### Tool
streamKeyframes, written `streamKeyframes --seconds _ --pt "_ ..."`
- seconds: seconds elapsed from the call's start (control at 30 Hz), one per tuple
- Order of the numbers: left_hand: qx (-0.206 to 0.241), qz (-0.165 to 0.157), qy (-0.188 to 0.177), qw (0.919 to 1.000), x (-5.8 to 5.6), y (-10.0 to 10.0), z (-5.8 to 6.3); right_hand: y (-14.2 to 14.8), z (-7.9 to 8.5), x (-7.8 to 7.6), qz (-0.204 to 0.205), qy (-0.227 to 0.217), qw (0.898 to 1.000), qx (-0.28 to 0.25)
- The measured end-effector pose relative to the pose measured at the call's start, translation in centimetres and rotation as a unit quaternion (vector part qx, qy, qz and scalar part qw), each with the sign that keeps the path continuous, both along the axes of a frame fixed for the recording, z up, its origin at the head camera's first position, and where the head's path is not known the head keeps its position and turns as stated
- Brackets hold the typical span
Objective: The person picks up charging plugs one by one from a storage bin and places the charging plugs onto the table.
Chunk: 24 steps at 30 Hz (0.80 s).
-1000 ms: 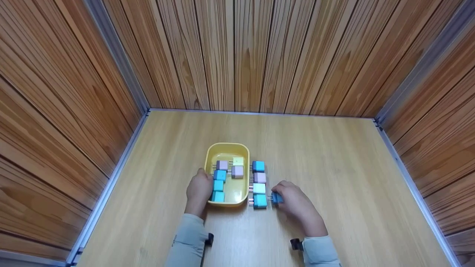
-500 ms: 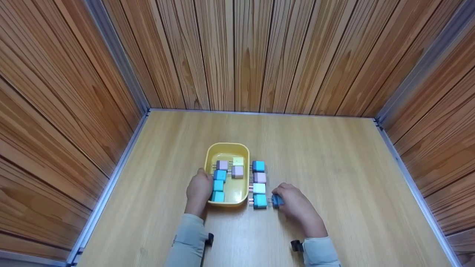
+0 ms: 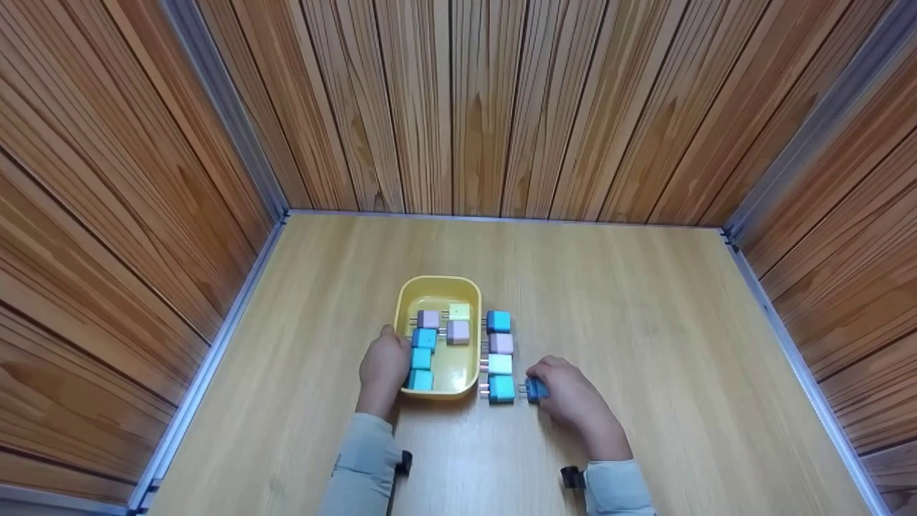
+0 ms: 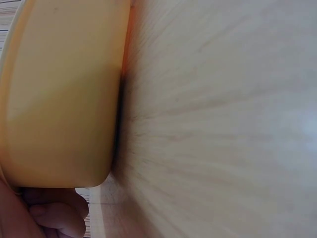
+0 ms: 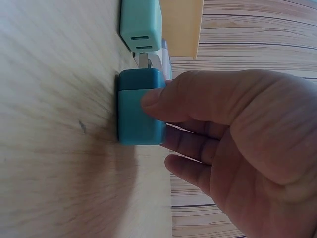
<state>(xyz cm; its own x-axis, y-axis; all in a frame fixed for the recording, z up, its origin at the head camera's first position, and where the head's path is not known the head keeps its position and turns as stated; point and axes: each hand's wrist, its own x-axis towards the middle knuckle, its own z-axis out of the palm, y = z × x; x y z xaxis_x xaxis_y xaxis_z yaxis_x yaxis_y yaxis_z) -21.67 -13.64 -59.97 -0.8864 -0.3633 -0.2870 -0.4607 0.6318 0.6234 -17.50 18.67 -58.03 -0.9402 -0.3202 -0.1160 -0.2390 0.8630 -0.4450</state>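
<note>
My left hand point(image 3: 385, 364) grips the left side of a yellow plastic tray point(image 3: 439, 281), its fingers point(image 4: 62, 215) against the outer wall. Inside lie several small plug-in chargers, such as a pale yellow one point(image 3: 459, 312) and a teal one point(image 3: 421, 380). With thumb and fingers, my right hand point(image 3: 572, 394) pinches a blue charger plug point(image 5: 140, 116), which sits at the table surface with its prongs pointing left. Just left of it is a turquoise charger point(image 3: 502, 389), whose two slots show in the right wrist view.
A column of chargers stands along the tray's right side: a blue one point(image 3: 498, 321) at the far end, then a lilac one point(image 3: 501, 344) and a pale mint one point(image 3: 500, 365). Wood-panelled walls point(image 3: 487, 107) enclose the table point(image 3: 645, 301) on three sides.
My right hand has shifted slightly toward the near edge with the blue charger plug. The left hand, the tray and the other chargers have stayed put.
</note>
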Motion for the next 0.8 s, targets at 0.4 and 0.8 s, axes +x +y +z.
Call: streamKeyframes --seconds 0.4,0.8 --pt "0.003 -0.005 0.002 1.0000 0.03 -0.13 -0.04 -0.13 -0.07 -0.04 -0.004 -0.007 1.000 -0.003" --pt "0.028 0.003 -0.009 0.9996 0.01 -0.11 0.02 -0.11 -0.03 -0.13 -0.011 -0.019 1.000 -0.018"
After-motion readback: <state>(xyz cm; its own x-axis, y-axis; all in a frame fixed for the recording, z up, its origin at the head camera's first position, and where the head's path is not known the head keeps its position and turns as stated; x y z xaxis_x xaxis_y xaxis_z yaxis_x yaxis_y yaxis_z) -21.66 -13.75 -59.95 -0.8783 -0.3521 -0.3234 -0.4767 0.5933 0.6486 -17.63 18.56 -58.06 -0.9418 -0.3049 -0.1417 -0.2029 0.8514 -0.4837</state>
